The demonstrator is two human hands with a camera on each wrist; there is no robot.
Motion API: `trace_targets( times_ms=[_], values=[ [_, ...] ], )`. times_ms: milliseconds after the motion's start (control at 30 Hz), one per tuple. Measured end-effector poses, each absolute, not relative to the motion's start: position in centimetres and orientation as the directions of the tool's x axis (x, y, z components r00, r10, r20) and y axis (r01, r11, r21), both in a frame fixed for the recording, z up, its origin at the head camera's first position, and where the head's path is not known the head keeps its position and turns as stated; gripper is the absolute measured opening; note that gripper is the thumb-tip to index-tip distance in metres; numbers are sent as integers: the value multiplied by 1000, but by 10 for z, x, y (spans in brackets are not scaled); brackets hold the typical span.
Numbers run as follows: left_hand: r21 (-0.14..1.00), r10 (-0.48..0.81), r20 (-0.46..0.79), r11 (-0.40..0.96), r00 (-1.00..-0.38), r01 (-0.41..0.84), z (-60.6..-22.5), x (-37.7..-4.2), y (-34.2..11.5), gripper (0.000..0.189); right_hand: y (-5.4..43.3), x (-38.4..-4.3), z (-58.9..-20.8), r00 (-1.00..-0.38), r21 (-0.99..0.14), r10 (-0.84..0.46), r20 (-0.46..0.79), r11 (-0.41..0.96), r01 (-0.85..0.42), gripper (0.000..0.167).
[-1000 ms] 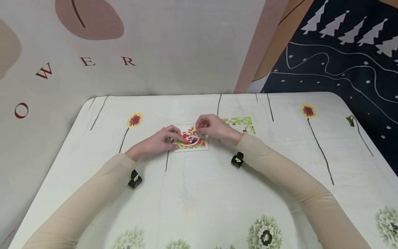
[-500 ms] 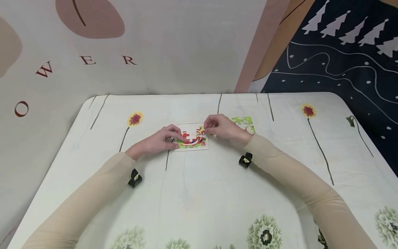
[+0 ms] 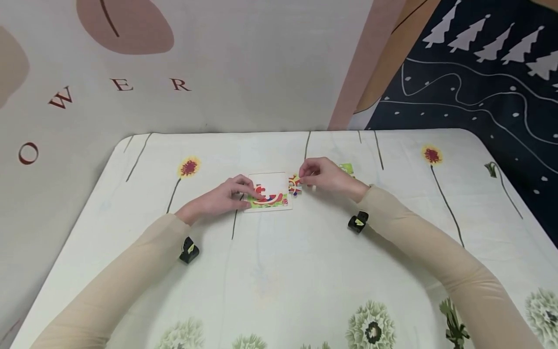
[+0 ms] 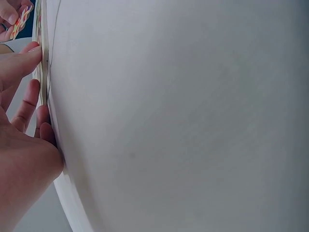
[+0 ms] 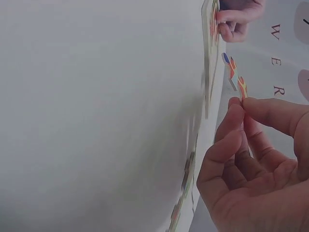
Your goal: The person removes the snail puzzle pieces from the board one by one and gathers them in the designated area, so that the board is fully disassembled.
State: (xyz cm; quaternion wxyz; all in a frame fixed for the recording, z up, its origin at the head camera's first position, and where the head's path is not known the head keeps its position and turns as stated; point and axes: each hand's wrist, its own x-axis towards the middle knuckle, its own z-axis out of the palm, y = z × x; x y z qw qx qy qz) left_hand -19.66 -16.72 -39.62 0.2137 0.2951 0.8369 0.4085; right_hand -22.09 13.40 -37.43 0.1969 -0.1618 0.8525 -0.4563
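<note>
A puzzle board (image 3: 272,180) lies on the table in the head view, with red, yellow and green pieces fitted along its lower part and bare white above. My left hand (image 3: 220,196) rests at its left side, the extended fingers pressing on the board and pieces. Between thumb and fingertips, my right hand (image 3: 329,178) pinches a red and yellow puzzle piece (image 3: 294,185), just right of the board. The right wrist view shows this puzzle piece (image 5: 233,72) raised clear of the surface, tilted. In the left wrist view, fingers of the left hand (image 4: 24,101) touch the board's edge.
More green puzzle pieces (image 3: 347,168) lie beyond the right hand, partly hidden by it. The table is covered by a white cloth (image 3: 270,271) printed with flowers. A printed wall hanging (image 3: 244,72) stands behind the table's far edge.
My right hand has moved right, carrying the pinched puzzle piece off the board, so more white shows in the board's upper part. The left hand has stayed put.
</note>
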Motion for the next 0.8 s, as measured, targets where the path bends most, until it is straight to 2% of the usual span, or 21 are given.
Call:
trace_targets(
  times_ms=[500, 800],
  values=[
    [802, 665, -122, 503, -737, 321, -396, -196, -168, 27, 162, -221, -370, -876, -854, -466, -124, 499, -144, 10],
    [809, 665, -124, 498, -737, 313, -394, -195, -168, 28, 176, -225, -369, -881, -820, -449, -150, 554, -142, 10]
  ],
)
